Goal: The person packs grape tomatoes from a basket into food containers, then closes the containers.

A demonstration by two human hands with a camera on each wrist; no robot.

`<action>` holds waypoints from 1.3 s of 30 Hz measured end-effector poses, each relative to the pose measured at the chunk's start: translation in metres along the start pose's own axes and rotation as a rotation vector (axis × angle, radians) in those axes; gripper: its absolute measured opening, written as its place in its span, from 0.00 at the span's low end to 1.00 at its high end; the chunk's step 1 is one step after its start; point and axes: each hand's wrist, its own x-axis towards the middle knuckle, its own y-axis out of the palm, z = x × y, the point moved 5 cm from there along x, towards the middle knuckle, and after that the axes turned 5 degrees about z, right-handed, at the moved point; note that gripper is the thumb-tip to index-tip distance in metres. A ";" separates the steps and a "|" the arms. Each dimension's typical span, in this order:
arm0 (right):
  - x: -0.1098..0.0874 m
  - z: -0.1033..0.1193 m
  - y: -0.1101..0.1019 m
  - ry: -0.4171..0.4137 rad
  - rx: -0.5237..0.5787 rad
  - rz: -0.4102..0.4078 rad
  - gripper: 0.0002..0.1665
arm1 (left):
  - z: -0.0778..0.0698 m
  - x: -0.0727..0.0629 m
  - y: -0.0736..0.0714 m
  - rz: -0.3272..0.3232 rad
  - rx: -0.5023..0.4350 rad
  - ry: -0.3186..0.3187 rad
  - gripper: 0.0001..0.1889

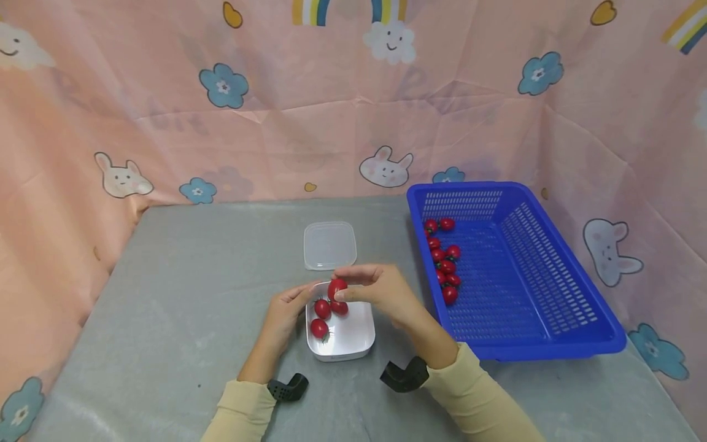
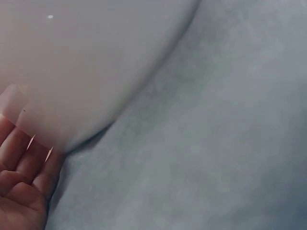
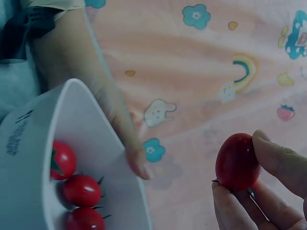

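A white plastic container (image 1: 353, 334) stands in front of the person, with three cherry tomatoes (image 1: 318, 328) along its left side. The left hand (image 1: 282, 316) holds the container at its far left corner; in the right wrist view a fingertip (image 3: 141, 167) reaches over the rim, and in the left wrist view other fingers (image 2: 41, 165) lie against the outer wall. Over the container, the right hand (image 1: 383, 291) pinches another cherry tomato (image 3: 237, 162) between thumb and fingers, its green stem end pointing down.
A translucent square lid (image 1: 330, 245) lies flat behind the container. To the right stands a large blue basket (image 1: 574, 264) with several cherry tomatoes (image 1: 450, 296) along its left wall. A pink patterned cloth (image 1: 309, 135) hangs behind the grey table (image 1: 193, 294).
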 end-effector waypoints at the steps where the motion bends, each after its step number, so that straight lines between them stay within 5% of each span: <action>1: 0.001 -0.004 0.001 0.011 -0.007 -0.004 0.23 | 0.000 0.000 0.000 0.000 -0.006 0.001 0.17; 8: 0.007 -0.024 0.010 0.073 -0.041 -0.039 0.22 | -0.001 0.001 0.000 0.001 -0.008 0.008 0.17; 39: 0.010 -0.038 0.028 -0.025 -0.213 -0.072 0.21 | 0.000 0.003 0.000 -0.006 0.009 0.013 0.18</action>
